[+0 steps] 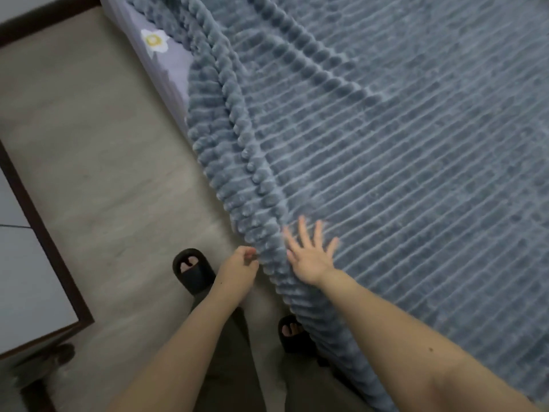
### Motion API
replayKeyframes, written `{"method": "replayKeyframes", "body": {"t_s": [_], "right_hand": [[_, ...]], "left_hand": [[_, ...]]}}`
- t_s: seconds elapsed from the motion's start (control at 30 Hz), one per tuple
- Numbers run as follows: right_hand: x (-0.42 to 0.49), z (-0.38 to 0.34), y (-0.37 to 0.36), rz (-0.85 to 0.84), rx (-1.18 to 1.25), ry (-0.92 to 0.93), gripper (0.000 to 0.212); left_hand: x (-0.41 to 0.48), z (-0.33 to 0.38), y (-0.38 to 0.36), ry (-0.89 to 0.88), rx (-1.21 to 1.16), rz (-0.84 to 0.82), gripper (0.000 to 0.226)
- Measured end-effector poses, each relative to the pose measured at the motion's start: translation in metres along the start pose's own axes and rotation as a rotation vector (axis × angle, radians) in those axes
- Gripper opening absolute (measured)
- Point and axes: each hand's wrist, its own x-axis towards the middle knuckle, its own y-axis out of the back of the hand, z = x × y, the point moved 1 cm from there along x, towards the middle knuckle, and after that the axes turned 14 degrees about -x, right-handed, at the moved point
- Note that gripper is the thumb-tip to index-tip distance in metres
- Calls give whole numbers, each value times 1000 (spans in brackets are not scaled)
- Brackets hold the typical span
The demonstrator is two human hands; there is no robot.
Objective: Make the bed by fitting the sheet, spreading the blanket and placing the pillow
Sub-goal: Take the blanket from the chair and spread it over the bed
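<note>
The bed is pretty much covered by a ribbed grey-blue blanket (386,144), which is spread over the top and folded down over the near edge. A strip of lilac sheet (169,63) with a white flower print is left exposed at the upper left side. The pale wood-look floor (98,144) alongside is stood on by two black slippers (193,270).

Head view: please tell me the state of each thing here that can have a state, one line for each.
blanket: spread over the bed, with folds along its near edge
sheet: on the mattress, uncovered only at the far corner
left hand: closed, pinching the blanket edge
right hand: open, fingers spread, flat on the blanket
slippers: worn, on the floor
</note>
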Motion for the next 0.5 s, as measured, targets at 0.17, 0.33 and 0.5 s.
{"method": "replayKeyframes", "body": {"t_s": [0.17, 0.33, 0.5], "right_hand": [[46, -81, 61, 238, -356, 511, 59], [99, -116, 147, 337, 4, -26, 90], [139, -166, 183, 57, -47, -85, 101]], "left_hand": [[54, 45, 72, -8, -47, -79, 37], [90, 76, 159, -93, -7, -88, 35], [120, 96, 214, -87, -51, -66, 32]]}}
